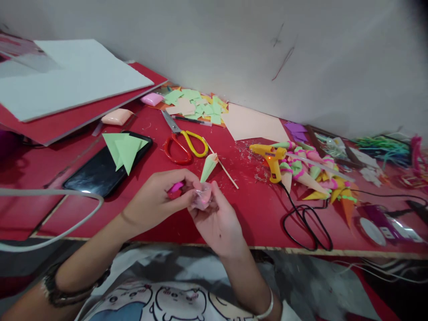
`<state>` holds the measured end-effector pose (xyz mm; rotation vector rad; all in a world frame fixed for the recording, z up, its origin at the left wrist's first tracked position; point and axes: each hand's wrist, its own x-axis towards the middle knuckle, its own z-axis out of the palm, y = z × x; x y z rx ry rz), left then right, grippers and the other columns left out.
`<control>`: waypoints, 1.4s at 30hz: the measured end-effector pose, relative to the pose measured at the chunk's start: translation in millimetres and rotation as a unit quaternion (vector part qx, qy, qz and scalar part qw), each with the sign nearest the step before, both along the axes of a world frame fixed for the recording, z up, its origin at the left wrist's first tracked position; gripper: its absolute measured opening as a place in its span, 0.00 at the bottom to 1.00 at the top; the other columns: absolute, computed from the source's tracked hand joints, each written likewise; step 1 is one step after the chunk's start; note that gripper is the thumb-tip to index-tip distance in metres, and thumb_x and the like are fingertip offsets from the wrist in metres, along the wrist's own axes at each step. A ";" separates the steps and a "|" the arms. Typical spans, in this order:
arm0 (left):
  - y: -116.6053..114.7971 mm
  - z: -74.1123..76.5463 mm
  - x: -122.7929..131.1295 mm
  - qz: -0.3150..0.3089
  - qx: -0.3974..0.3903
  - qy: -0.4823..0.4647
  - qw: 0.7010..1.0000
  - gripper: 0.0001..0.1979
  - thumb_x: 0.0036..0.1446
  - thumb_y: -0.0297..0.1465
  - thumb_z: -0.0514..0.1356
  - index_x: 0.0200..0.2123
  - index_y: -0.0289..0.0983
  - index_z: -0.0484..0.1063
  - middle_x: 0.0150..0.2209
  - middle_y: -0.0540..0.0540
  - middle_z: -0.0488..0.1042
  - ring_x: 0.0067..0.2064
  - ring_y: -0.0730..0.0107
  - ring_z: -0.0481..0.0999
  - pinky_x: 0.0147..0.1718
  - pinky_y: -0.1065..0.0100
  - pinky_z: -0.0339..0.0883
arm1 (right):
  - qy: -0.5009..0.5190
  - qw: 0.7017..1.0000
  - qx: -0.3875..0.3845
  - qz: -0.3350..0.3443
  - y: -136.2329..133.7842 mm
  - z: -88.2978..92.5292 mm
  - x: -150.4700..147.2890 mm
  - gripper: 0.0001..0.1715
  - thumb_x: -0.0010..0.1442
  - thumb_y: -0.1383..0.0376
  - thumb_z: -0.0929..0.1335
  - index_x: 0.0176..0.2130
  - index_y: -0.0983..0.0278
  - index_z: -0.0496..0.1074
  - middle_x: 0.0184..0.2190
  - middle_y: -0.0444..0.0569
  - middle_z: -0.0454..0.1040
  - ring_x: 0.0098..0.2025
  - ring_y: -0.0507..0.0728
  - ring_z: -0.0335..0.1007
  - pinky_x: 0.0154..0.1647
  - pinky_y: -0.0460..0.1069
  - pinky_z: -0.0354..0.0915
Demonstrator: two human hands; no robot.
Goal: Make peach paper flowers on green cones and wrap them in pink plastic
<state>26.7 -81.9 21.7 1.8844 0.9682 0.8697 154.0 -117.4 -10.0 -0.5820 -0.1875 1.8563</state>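
While L hand (159,194) & R hand (221,227) pinch the pink packet (202,199), go slow b/c its clear wrap looks thin.

Soft, dim light with blurry edges

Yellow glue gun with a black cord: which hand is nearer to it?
Right: the right hand is apart from the glue gun, to its lower left in view; the left hand is farther left.

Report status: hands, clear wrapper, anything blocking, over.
Left hand, right hand: both on the clear wrapper. Green paper cone just beyond. Scissors farther off, not blocking.
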 end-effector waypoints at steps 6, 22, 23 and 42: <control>-1.3 0.6 -1.7 0.026 0.000 0.023 0.999 0.03 0.44 0.24 0.56 0.23 0.36 0.68 0.16 0.55 0.64 0.18 0.80 0.57 0.16 0.78 0.51 | -0.105 0.994 0.019 0.021 -2.0 2.7 4.9 0.12 0.54 0.60 0.65 0.27 0.66 0.73 0.19 0.42 0.71 0.23 0.48 0.66 0.29 0.44 0.67; -0.8 2.1 10.7 0.068 -0.267 -0.379 0.884 0.10 0.55 0.34 0.51 0.35 0.37 0.69 0.28 0.49 0.69 0.30 0.76 0.69 0.30 0.75 0.65 | -0.030 0.999 -0.005 0.029 -4.7 -1.5 7.2 0.15 0.55 0.55 0.64 0.29 0.62 0.74 0.25 0.42 0.75 0.26 0.48 0.68 0.26 0.42 0.65; -1.2 3.2 13.5 0.099 -0.288 -0.423 0.854 0.12 0.57 0.34 0.48 0.35 0.36 0.69 0.30 0.48 0.71 0.32 0.75 0.70 0.33 0.75 0.66 | -0.058 0.998 0.023 0.020 -4.8 -1.8 6.1 0.16 0.54 0.54 0.64 0.29 0.62 0.74 0.26 0.43 0.75 0.27 0.48 0.68 0.27 0.42 0.65; -2.3 6.6 21.6 0.148 -0.380 -0.480 0.777 0.09 0.57 0.29 0.49 0.33 0.37 0.69 0.30 0.50 0.72 0.32 0.75 0.73 0.30 0.78 0.69 | -0.098 0.990 0.099 0.010 -2.1 5.3 10.3 0.16 0.54 0.55 0.63 0.38 0.61 0.72 0.24 0.43 0.66 0.23 0.49 0.55 0.30 0.46 0.61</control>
